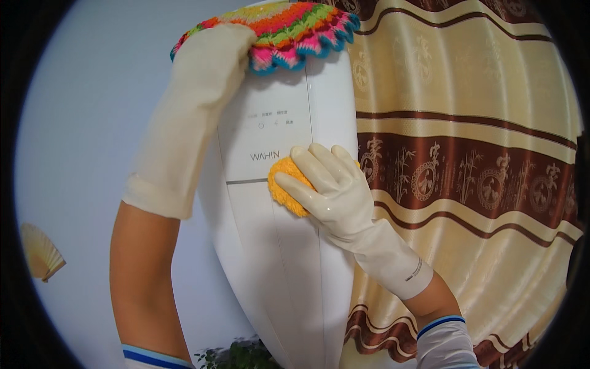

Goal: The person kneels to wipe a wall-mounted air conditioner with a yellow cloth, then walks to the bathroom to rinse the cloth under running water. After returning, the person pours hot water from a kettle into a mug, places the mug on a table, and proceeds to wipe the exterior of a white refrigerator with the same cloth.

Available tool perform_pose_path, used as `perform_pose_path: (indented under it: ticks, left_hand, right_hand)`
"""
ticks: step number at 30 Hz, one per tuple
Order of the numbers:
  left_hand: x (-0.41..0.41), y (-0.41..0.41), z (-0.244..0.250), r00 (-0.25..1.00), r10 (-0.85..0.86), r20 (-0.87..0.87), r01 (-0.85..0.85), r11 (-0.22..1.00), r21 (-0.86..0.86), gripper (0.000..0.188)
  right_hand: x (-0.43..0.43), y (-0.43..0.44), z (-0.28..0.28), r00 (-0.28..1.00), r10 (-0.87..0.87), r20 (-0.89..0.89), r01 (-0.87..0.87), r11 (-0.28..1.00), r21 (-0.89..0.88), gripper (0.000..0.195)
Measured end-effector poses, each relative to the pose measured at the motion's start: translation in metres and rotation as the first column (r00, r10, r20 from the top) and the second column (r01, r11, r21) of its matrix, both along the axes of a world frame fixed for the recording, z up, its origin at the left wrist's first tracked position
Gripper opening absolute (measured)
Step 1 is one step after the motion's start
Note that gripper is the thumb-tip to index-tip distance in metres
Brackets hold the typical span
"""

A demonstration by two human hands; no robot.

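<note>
A tall white WAHIN floor-standing air conditioner [295,258] is in front of me, its control marks and a dark seam on the front panel. My right hand [332,184], in a cream rubber glove, presses a fluffy yellow cleaning cloth [286,184] against that panel, just below the maker's name. A multicoloured crocheted cover [299,34] with a scalloped blue edge drapes over the unit's top. At the cover's left front edge, my left hand [216,50] wears a matching glove and appears to grip it; its fingers are mostly hidden.
A beige and brown patterned curtain [428,170] hangs close along the unit's right side. To the left is a pale wall [92,115] with a folding fan [41,253] on it. Green plant leaves [244,355] show low beside the unit.
</note>
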State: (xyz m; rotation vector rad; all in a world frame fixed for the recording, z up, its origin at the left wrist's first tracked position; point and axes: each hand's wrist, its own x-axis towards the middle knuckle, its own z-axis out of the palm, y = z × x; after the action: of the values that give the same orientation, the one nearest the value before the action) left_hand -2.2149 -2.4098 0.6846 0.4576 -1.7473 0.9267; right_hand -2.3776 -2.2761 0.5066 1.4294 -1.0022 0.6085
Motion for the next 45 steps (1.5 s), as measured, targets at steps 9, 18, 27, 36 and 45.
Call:
perform_pose_path:
  ticks: [9, 18, 27, 36, 45]
  left_hand:
    - [0.033, 0.011, 0.086, 0.511, -0.738, -0.441, 0.809, 0.586, -0.043, 0.014]
    - [0.042, 0.023, 0.078, 0.568, -0.738, -0.365, 0.81, 0.579, 0.09, 0.014]
    - [0.058, 0.016, 0.058, 0.562, -0.741, -0.366, 0.784, 0.619, -0.05, 0.012]
    - [0.05, -0.015, 0.063, 0.559, -0.794, -0.24, 0.797, 0.594, -0.109, 0.013]
    - [0.035, -0.009, 0.016, 0.618, -0.734, -0.283, 0.776, 0.627, 0.07, 0.016]
  right_hand:
    - [-0.035, -0.039, 0.17, 0.97, 0.243, 0.028, -0.193, 0.833, -0.519, 0.026]
    - [0.134, -0.138, 0.15, 0.908, 0.324, 0.265, -0.314, 0.946, -0.08, 0.026]
    - [0.021, -0.059, 0.174, 0.953, 0.295, 0.073, -0.25, 0.898, -0.362, 0.02]
    - [0.037, -0.11, 0.097, 0.978, 0.197, -0.069, -0.209, 0.927, -0.312, 0.029]
    - [-0.01, -0.027, 0.097, 0.993, 0.114, 0.011, -0.112, 0.991, -0.075, 0.037]
